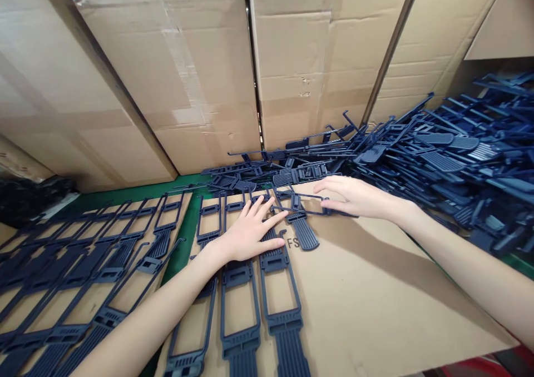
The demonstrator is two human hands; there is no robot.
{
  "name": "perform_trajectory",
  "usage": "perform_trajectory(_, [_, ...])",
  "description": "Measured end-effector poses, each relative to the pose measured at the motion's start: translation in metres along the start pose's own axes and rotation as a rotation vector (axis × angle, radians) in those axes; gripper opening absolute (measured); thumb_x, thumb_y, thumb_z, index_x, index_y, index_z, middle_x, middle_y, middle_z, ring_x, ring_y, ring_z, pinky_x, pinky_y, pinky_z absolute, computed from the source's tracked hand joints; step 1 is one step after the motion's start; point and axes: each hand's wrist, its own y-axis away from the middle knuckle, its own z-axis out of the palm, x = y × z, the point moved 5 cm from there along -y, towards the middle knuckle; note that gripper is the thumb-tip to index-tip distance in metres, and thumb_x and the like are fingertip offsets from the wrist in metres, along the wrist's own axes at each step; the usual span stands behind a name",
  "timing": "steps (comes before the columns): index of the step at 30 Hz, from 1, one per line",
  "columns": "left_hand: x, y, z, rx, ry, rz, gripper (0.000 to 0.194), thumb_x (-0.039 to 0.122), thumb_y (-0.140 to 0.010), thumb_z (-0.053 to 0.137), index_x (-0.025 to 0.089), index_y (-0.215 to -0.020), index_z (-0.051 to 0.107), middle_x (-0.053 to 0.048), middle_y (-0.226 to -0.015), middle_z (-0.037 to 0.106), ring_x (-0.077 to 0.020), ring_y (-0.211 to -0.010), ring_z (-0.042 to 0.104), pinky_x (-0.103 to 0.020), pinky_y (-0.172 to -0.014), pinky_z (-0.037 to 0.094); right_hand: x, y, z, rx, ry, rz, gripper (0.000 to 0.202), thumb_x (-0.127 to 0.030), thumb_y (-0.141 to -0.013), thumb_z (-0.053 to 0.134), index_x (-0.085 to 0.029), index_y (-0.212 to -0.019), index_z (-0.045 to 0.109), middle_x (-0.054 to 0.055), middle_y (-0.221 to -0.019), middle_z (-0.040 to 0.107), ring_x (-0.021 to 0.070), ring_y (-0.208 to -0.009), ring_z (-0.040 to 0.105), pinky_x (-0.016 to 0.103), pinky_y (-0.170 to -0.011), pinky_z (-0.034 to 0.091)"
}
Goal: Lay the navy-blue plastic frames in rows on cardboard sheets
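Note:
My left hand point(250, 235) lies palm down with fingers spread over a row of dark blue plastic frames with ribbed paddles. One such frame point(283, 293) runs out below my thumb toward me, and another frame point(240, 299) lies beside it. My right hand point(354, 196) hovers at the far edge of the cardboard sheet point(367, 288), thumb and fingers apart. Next to its fingertips is a loose plastic piece lying askew, its ribbed paddle point(306, 232) pointing toward me. Whether the right fingertips touch it I cannot tell.
A tangled heap of the same blue parts point(450, 149) fills the right and trails along the back. Tall cardboard boxes point(175, 77) stand behind. At left, a second cardboard sheet bears more frames in rows point(70, 277). Green surface point(183, 243) shows between the sheets.

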Motion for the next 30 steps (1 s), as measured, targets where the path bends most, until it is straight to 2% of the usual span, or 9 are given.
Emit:
perform_trajectory(4, [0.000,0.000,0.000,0.014,-0.007,0.013,0.068,0.070,-0.089,0.029,0.037,-0.148,0.022,-0.005,-0.159,0.003,-0.0349,-0.144,-0.002,-0.057,-0.114,0.008,0.004,0.017,0.018,-0.060,-0.048,0.077,0.039,-0.036,-0.086,0.058,-0.021,-0.122,0.056,0.010,-0.120,0.060,0.0275,-0.111,0.056,0.040,-0.091,0.046])
perform_trajectory(9, [0.000,-0.001,0.000,0.002,-0.008,0.001,0.068,0.070,-0.089,0.029,0.037,-0.149,0.020,-0.006,-0.159,0.004,-0.0351,-0.143,-0.002,-0.058,-0.113,0.008,0.002,0.031,0.019,-0.010,-0.036,0.082,0.020,-0.029,-0.087,0.053,-0.021,-0.103,0.064,0.009,-0.106,0.065,0.0255,-0.101,0.060,0.039,-0.087,0.048])
perform_trajectory(11, [0.000,-0.001,0.000,-0.002,-0.010,-0.007,0.069,0.070,-0.089,0.029,0.036,-0.149,0.022,-0.007,-0.159,0.005,-0.0348,-0.144,-0.001,-0.057,-0.113,0.008,0.000,0.040,0.013,0.045,-0.039,0.139,0.020,-0.029,-0.090,0.048,-0.021,-0.095,0.065,0.008,-0.095,0.068,0.0243,-0.091,0.064,0.039,-0.084,0.050])
perform_trajectory(13, [0.000,-0.001,0.001,0.002,-0.014,-0.002,0.069,0.070,-0.089,0.029,0.035,-0.148,0.023,-0.007,-0.158,0.007,-0.0338,-0.144,-0.001,-0.057,-0.114,0.008,0.000,0.052,0.003,0.147,-0.105,0.276,0.024,-0.032,-0.092,0.045,-0.020,-0.091,0.065,0.007,-0.088,0.069,0.0226,-0.080,0.066,0.037,-0.077,0.053])
perform_trajectory(16, [0.000,-0.001,0.001,0.019,-0.016,0.011,0.068,0.070,-0.089,0.029,0.035,-0.148,0.024,-0.007,-0.158,0.008,-0.0334,-0.144,0.000,-0.056,-0.114,0.008,-0.006,0.080,-0.007,0.306,-0.429,0.538,0.027,-0.043,-0.090,0.050,-0.021,-0.097,0.064,0.007,-0.091,0.071,0.0209,-0.073,0.067,0.033,-0.068,0.056])
perform_trajectory(19, [-0.001,-0.001,0.000,0.031,-0.010,0.013,0.068,0.069,-0.089,0.031,0.035,-0.148,0.025,-0.006,-0.158,0.007,-0.0346,-0.144,0.000,-0.057,-0.114,0.010,-0.023,0.114,0.000,0.351,-0.837,0.786,0.043,-0.050,-0.082,0.062,-0.023,-0.115,0.057,0.008,-0.097,0.071,0.0213,-0.067,0.068,0.033,-0.059,0.059])
perform_trajectory(22, [-0.001,-0.002,0.000,0.033,-0.010,0.016,0.068,0.069,-0.090,0.032,0.035,-0.148,0.025,-0.006,-0.158,0.008,-0.0351,-0.144,0.001,-0.058,-0.113,0.010,-0.047,0.143,0.013,0.398,-1.017,0.954,0.053,-0.052,-0.076,0.069,-0.025,-0.118,0.052,0.008,-0.095,0.071,0.0234,-0.062,0.067,0.034,-0.049,0.058])
perform_trajectory(27, [0.000,-0.002,-0.001,0.011,-0.008,0.008,0.067,0.068,-0.090,0.032,0.035,-0.148,0.025,-0.005,-0.159,0.007,-0.0357,-0.144,0.001,-0.058,-0.113,0.009,-0.077,0.160,0.033,0.564,-0.958,0.956,0.029,-0.050,-0.076,0.067,-0.024,-0.089,0.062,0.006,-0.077,0.071,0.0249,-0.071,0.069,0.031,-0.057,0.059])
perform_trajectory(30, [0.002,-0.002,-0.003,-0.003,-0.014,0.000,0.067,0.068,-0.090,0.030,0.035,-0.148,0.024,-0.005,-0.159,0.006,-0.0351,-0.144,0.000,-0.057,-0.114,0.008,-0.088,0.152,0.044,0.544,-0.962,0.947,0.027,-0.050,-0.078,0.065,-0.024,-0.086,0.066,0.007,-0.081,0.072,0.0249,-0.072,0.069,0.030,-0.057,0.059])
